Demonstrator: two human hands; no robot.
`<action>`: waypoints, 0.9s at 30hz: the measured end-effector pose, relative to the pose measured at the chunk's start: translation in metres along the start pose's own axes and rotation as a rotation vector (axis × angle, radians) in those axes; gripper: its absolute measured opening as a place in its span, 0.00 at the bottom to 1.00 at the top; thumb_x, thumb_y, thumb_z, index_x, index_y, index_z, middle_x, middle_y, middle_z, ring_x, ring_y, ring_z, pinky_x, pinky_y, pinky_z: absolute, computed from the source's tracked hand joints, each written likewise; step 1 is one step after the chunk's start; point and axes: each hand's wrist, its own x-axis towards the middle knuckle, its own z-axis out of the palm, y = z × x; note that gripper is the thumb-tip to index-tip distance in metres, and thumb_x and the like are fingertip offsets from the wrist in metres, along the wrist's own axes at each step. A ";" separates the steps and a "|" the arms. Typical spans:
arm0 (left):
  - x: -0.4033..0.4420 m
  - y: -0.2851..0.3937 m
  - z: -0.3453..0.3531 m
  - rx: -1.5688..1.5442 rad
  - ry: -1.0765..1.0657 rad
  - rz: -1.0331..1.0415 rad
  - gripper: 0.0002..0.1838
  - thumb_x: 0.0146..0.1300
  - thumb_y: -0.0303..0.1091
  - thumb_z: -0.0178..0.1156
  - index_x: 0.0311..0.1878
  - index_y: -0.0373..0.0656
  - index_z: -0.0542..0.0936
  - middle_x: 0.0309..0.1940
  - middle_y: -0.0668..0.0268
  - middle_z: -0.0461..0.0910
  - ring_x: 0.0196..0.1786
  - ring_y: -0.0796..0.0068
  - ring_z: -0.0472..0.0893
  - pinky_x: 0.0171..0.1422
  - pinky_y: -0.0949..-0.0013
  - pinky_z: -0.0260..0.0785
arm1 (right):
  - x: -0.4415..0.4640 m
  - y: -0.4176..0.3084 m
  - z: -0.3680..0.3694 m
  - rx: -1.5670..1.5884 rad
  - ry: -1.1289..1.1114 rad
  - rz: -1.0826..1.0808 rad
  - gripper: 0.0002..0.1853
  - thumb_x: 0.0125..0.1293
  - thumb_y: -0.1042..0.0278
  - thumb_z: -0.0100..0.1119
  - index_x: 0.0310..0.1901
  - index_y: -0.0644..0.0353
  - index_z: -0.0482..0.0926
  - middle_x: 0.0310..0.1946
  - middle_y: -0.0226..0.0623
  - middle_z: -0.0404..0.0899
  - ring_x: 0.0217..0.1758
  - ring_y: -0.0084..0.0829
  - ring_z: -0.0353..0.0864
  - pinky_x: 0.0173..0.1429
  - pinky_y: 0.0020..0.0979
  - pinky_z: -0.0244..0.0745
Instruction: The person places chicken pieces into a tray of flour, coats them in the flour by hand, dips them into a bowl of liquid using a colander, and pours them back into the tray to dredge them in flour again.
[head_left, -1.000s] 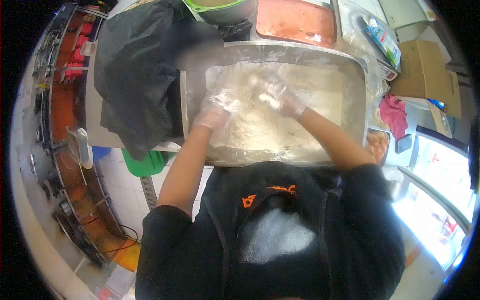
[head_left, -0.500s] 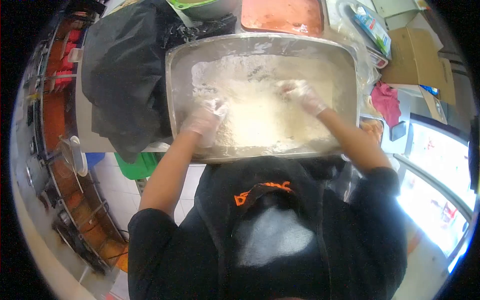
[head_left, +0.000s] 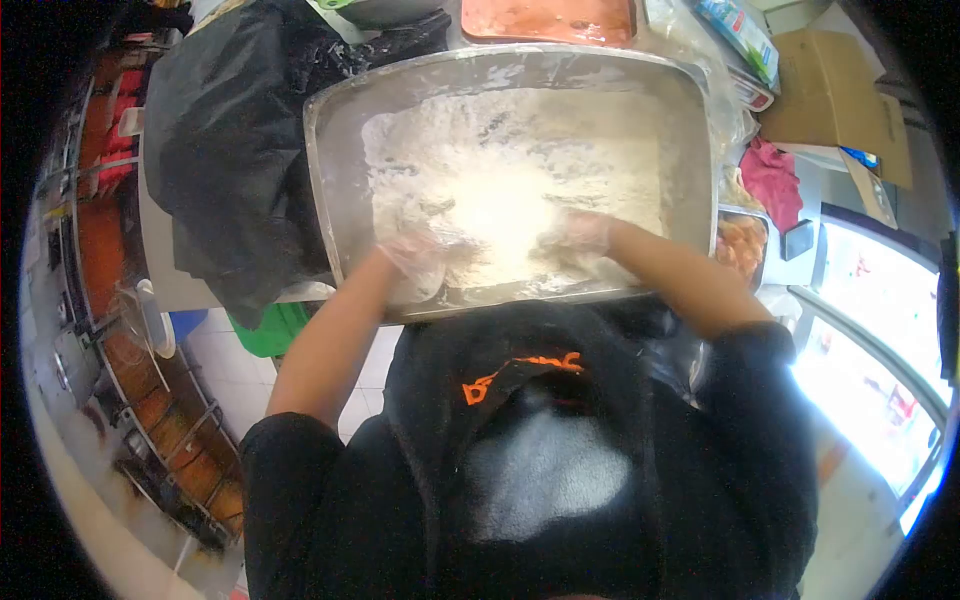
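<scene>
A large metal tub (head_left: 345,215) in front of me holds a spread of white flour-like powder (head_left: 500,120), brightly lit in the middle. My left hand (head_left: 418,258), in a clear plastic glove, is at the near left of the powder. My right hand (head_left: 580,234), gloved the same way, is in the powder at the near right. Both hands are blurred, and their fingers are partly sunk in the powder or washed out by glare. Whether anything is held between the fingers does not show.
Black plastic sheeting (head_left: 230,150) lies left of the tub. Behind it are an orange-pink tray (head_left: 548,20) and a green-rimmed bowl (head_left: 375,10). To the right are a container of pale pinkish pieces (head_left: 740,245), a pink cloth (head_left: 770,185) and a cardboard box (head_left: 825,95).
My right hand has come nearer to me and slightly left through the powder. My left hand has shifted slightly toward me. The tub sits a little higher and farther left in view.
</scene>
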 end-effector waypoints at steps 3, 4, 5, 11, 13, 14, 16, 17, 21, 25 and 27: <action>0.029 0.020 0.009 -0.512 0.203 -0.147 0.27 0.65 0.28 0.56 0.68 0.45 0.67 0.56 0.59 0.78 0.57 0.66 0.78 0.63 0.65 0.70 | 0.039 -0.006 0.047 -0.256 0.007 -0.310 0.42 0.56 0.79 0.68 0.72 0.57 0.59 0.62 0.38 0.72 0.59 0.32 0.75 0.65 0.34 0.71; 0.034 0.024 0.011 -0.653 0.294 -0.151 0.26 0.65 0.28 0.57 0.67 0.44 0.67 0.56 0.59 0.78 0.57 0.67 0.78 0.64 0.66 0.70 | 0.047 -0.006 0.054 -0.486 0.012 -0.516 0.39 0.56 0.78 0.69 0.70 0.57 0.63 0.63 0.38 0.72 0.62 0.31 0.73 0.67 0.33 0.69; 0.039 0.026 0.010 -0.757 0.373 -0.130 0.26 0.66 0.28 0.57 0.67 0.42 0.68 0.56 0.60 0.77 0.57 0.68 0.77 0.64 0.67 0.70 | 0.049 -0.007 0.056 -0.481 0.007 -0.516 0.39 0.56 0.78 0.69 0.70 0.57 0.63 0.63 0.38 0.72 0.62 0.31 0.73 0.67 0.33 0.69; 0.036 0.041 -0.002 -1.161 0.677 -0.187 0.22 0.64 0.26 0.61 0.62 0.37 0.72 0.52 0.63 0.80 0.53 0.74 0.79 0.57 0.71 0.74 | 0.037 -0.026 0.072 -0.420 0.202 -0.568 0.26 0.61 0.66 0.65 0.61 0.62 0.73 0.61 0.41 0.74 0.64 0.35 0.72 0.70 0.36 0.66; 0.028 0.040 -0.006 -0.934 0.784 -0.230 0.20 0.65 0.26 0.59 0.60 0.38 0.74 0.52 0.62 0.80 0.52 0.73 0.80 0.57 0.70 0.74 | 0.040 -0.031 0.064 -1.521 0.477 -0.881 0.33 0.59 0.54 0.66 0.62 0.62 0.72 0.61 0.46 0.74 0.64 0.42 0.73 0.69 0.43 0.65; 0.025 0.034 -0.005 -0.703 0.842 -0.248 0.19 0.65 0.27 0.59 0.60 0.37 0.74 0.53 0.61 0.80 0.52 0.71 0.80 0.58 0.69 0.73 | 0.046 -0.031 0.054 -1.524 0.471 -0.884 0.33 0.59 0.54 0.66 0.62 0.62 0.72 0.61 0.46 0.74 0.64 0.42 0.73 0.69 0.43 0.65; 0.016 0.022 -0.004 -0.466 0.894 -0.266 0.18 0.65 0.27 0.58 0.59 0.37 0.75 0.54 0.60 0.80 0.52 0.68 0.80 0.59 0.68 0.73 | 0.053 -0.034 0.043 -1.885 0.520 -0.485 0.47 0.53 0.34 0.63 0.67 0.61 0.67 0.64 0.52 0.69 0.69 0.49 0.67 0.73 0.50 0.57; 0.011 0.015 -0.005 -0.273 0.860 -0.283 0.20 0.65 0.27 0.58 0.60 0.36 0.74 0.55 0.59 0.78 0.55 0.69 0.78 0.63 0.69 0.69 | 0.051 -0.036 0.044 -1.887 0.519 -0.492 0.47 0.53 0.34 0.63 0.67 0.61 0.67 0.64 0.52 0.69 0.69 0.49 0.67 0.73 0.50 0.57; 0.009 0.016 -0.016 0.089 0.798 -0.469 0.21 0.64 0.26 0.58 0.61 0.36 0.74 0.57 0.59 0.77 0.58 0.69 0.76 0.67 0.71 0.66 | 0.067 -0.049 0.055 -2.082 0.901 -0.598 0.61 0.40 0.19 0.59 0.72 0.54 0.61 0.70 0.54 0.62 0.76 0.51 0.53 0.78 0.56 0.35; 0.005 0.013 -0.030 0.142 0.957 -0.517 0.19 0.64 0.28 0.59 0.58 0.36 0.75 0.53 0.58 0.78 0.53 0.68 0.79 0.61 0.70 0.70 | 0.107 -0.041 0.062 -2.082 0.563 -0.711 0.40 0.55 0.32 0.59 0.65 0.47 0.70 0.64 0.46 0.70 0.69 0.53 0.63 0.72 0.60 0.52; 0.008 0.027 -0.048 -0.453 1.202 -0.414 0.15 0.66 0.30 0.58 0.54 0.37 0.76 0.49 0.58 0.79 0.46 0.69 0.81 0.54 0.70 0.73 | 0.114 -0.037 0.064 -1.997 0.320 -0.859 0.31 0.61 0.39 0.58 0.61 0.46 0.74 0.61 0.43 0.73 0.66 0.52 0.67 0.68 0.61 0.58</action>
